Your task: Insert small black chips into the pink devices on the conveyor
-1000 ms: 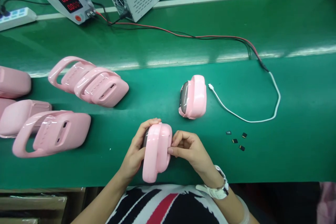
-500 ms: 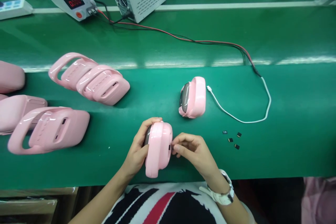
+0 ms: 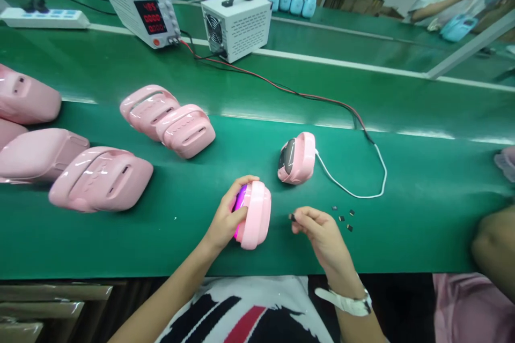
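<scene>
- The left hand (image 3: 227,220) wraps around a pink device (image 3: 253,214) that stands on its edge on the green table (image 3: 422,214). The thumb lies over the top and the fingers press the front face, which glows magenta. I judge that this grip keeps the device steady on its narrow edge.
- The right hand (image 3: 317,228) is just beside the device, not touching it. Its thumb and index finger are pinched narrow on a small dark chip (image 3: 291,217), and the other fingers are curled in. The pinch suits such a tiny, flat piece.
- A few more loose chips (image 3: 341,215) lie on the table near the right hand, in easy reach.
- Behind the held device stands a second pink unit (image 3: 298,158) with a dark front. A white cable (image 3: 354,190) meets its right side; I cannot tell if it is plugged in.
- The cable joins red and black wires (image 3: 281,88) that lead back toward the power supply (image 3: 140,8) with red digits and a white box with a fan (image 3: 237,24).
- At the left, several pink shells (image 3: 100,177) lie flat in a group.
- At the right edge, another person's arm (image 3: 494,252) rests near the table.
</scene>
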`<state>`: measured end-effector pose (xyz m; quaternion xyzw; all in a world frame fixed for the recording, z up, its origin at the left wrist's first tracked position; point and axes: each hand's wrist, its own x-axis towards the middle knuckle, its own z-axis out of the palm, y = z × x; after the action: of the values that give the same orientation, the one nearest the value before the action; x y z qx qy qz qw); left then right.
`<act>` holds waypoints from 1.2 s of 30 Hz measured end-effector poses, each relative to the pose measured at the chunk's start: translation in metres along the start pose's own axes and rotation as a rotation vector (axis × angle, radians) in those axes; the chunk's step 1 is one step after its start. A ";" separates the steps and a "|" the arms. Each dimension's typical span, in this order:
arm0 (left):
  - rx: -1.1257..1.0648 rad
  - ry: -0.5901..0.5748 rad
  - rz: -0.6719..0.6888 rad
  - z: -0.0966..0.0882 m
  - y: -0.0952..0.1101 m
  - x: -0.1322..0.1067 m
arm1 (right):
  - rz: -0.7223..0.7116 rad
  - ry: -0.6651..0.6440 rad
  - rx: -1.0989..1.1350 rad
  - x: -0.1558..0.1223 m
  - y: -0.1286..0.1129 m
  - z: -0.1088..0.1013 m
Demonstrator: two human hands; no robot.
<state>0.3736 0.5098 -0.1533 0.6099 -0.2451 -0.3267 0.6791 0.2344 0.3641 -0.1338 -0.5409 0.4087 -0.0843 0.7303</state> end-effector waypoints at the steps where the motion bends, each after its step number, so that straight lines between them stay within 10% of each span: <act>1: -0.006 -0.006 0.002 0.000 -0.001 0.001 | 0.006 0.029 0.035 -0.003 0.004 -0.011; 7: 0.056 0.004 0.055 -0.007 0.004 -0.017 | 0.077 0.194 0.214 -0.022 0.030 -0.058; 14: 0.486 -0.015 0.095 -0.012 0.026 -0.056 | -0.031 0.196 0.284 -0.018 0.034 -0.068; 21: 0.128 0.133 -0.082 -0.012 0.017 -0.027 | -0.004 0.209 0.203 -0.009 0.034 -0.073; 36: 0.268 0.081 -0.403 -0.011 0.028 -0.030 | 0.026 0.105 0.217 -0.003 0.039 -0.077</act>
<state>0.3659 0.5411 -0.1248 0.7438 -0.1323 -0.3953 0.5225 0.1663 0.3260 -0.1722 -0.4482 0.4418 -0.1469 0.7631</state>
